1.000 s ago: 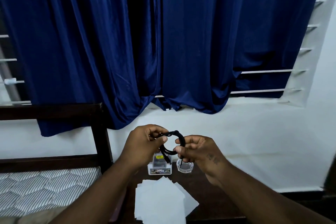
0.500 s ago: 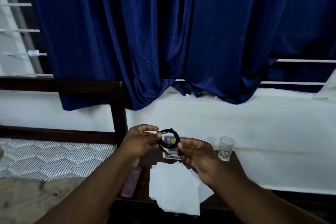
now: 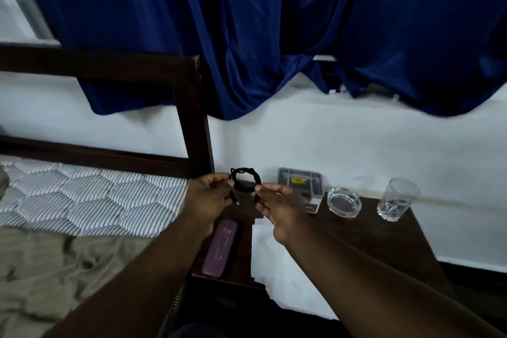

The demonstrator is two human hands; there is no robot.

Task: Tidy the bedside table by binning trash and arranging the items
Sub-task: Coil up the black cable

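So from the head cam: I'm holding a coiled black cable (image 3: 243,180) up over the back left part of the tabletop (image 3: 384,239), just in front of the white wall. It's wound into a small tight loop, kind of a ring, with a couple of turns wrapped around itself near the top, and two loose ends are hanging down, one with a little plug tip poking out below my left hand (image 3: 204,200). That left hand is pinching the left side of the loop between thumb and fingers. My right hand (image 3: 277,210) is pinching the right side the same way, fingers closed on the coil.

Under my hands, a purple case (image 3: 219,248) is lying near the left edge, and a stack of white paper (image 3: 277,263) is sitting next to it, hanging off the front. Further back there's a small box with a yellow sticker (image 3: 300,186), then a glass ashtray (image 3: 344,202), then a clear drinking glass (image 3: 397,199) standing upright at the right. The bed (image 3: 90,200) is just to the left, blue curtains (image 3: 247,35) above.
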